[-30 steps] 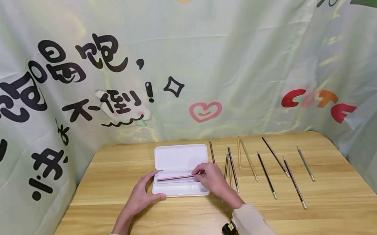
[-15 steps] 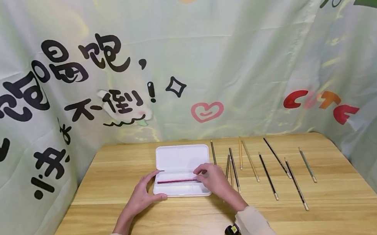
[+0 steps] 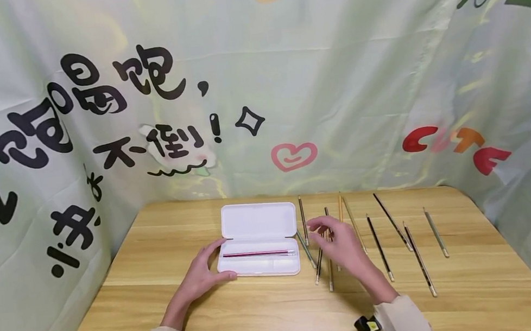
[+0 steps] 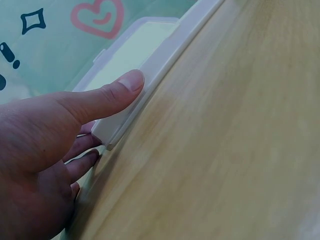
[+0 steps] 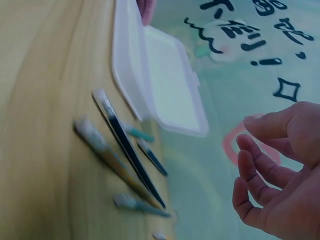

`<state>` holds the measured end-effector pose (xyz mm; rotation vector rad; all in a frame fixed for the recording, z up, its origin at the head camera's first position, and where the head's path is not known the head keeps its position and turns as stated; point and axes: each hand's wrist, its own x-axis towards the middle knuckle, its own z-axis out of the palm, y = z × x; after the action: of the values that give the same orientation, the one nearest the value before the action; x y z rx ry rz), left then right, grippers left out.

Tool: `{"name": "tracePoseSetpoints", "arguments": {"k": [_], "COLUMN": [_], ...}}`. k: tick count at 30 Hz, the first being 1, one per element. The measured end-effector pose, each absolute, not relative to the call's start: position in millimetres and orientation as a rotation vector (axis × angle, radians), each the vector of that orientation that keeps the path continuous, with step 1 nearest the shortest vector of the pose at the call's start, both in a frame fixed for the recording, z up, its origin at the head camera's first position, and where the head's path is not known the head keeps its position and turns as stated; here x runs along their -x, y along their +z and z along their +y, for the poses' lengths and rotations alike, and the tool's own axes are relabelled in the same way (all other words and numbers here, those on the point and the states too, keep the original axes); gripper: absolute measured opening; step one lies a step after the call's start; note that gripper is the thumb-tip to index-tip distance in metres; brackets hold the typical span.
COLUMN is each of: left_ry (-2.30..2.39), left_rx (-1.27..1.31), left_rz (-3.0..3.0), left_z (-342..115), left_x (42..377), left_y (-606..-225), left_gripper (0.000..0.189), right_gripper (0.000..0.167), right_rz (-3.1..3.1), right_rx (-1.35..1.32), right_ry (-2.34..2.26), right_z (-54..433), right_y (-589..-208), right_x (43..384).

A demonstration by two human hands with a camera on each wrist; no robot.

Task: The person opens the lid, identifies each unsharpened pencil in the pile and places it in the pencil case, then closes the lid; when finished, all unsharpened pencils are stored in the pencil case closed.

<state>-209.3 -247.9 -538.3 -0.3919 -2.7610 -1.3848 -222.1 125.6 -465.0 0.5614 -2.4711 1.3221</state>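
Observation:
A white pencil case [image 3: 258,221] lies with its lid up on the wooden table. Inside its tray are dark red pencils [image 3: 256,253], side by side lengthwise. My left hand [image 3: 199,277] grips the case at its left end; in the left wrist view the thumb [image 4: 117,92] lies along the front wall and the other fingers go round the end. To the right of the case, my right hand [image 3: 340,244] is held over several pencils with eraser tips. Its fingers are loosely bent and hold nothing, as the right wrist view shows. A green pencil [image 3: 306,249] lies beside the case.
More pencils are spread over the right half of the table [image 3: 273,317], among them a black one [image 3: 380,248], a dark one [image 3: 420,260] and a grey-green one [image 3: 435,232]. A printed curtain [image 3: 336,97] stands behind the table and along both sides.
My right hand has let go of the dark red pencil, which now lies in the case, and has moved right over the loose pencils. The left hand stays at the case.

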Motion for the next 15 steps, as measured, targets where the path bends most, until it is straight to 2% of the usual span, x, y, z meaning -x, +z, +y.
{"name": "tracePoseSetpoints", "arguments": {"k": [9,15], "left_ry": [-1.384,-1.383], "left_rx": [0.404,0.4], "left_rz": [-2.761,-2.753], "left_z": [-247,-248], "left_x": [212,211], "left_y": [-537,-538], "left_gripper": [0.094,0.094], "right_gripper": [0.027,0.026], "right_rz": [-2.369,-2.38], "right_rx": [-0.409,-0.271], "right_ry": [1.209,1.167], "right_z": [186,220], "right_y": [-450,-457], "right_x": [217,221]}}
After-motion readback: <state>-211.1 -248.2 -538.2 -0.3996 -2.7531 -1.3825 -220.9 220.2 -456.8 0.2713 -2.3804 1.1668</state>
